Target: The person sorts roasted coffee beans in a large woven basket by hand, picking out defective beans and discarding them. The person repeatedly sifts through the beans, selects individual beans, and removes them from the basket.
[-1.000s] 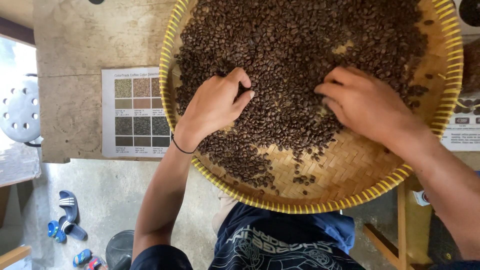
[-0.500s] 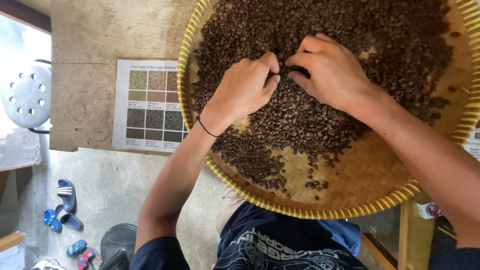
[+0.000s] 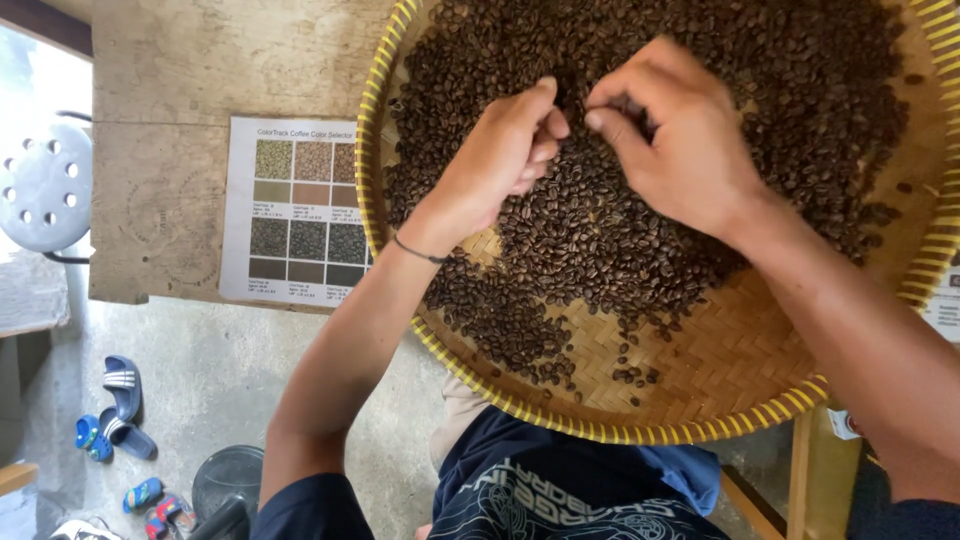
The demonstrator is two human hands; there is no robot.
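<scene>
1. Nearest the viewer, a dark printed shirt (image 3: 560, 490) is seen at the lower edge, with sandals (image 3: 118, 410) on the concrete floor to the left.
2. A round woven tray (image 3: 720, 360) with a yellow rim is shown resting on the wooden table (image 3: 200, 70); its near part is bare weave.
3. Roasted coffee beans (image 3: 600, 240) are heaped across the tray's middle and far side.
4. The left hand (image 3: 500, 160) and right hand (image 3: 680, 130), spread well apart a second ago, have been brought together over the heap; fingertips are pinched, though whether a bean is gripped cannot be told. Picking, rather than spreading, is suggested.
5. A colour-swatch chart (image 3: 300, 210) lies beside the tray.
</scene>
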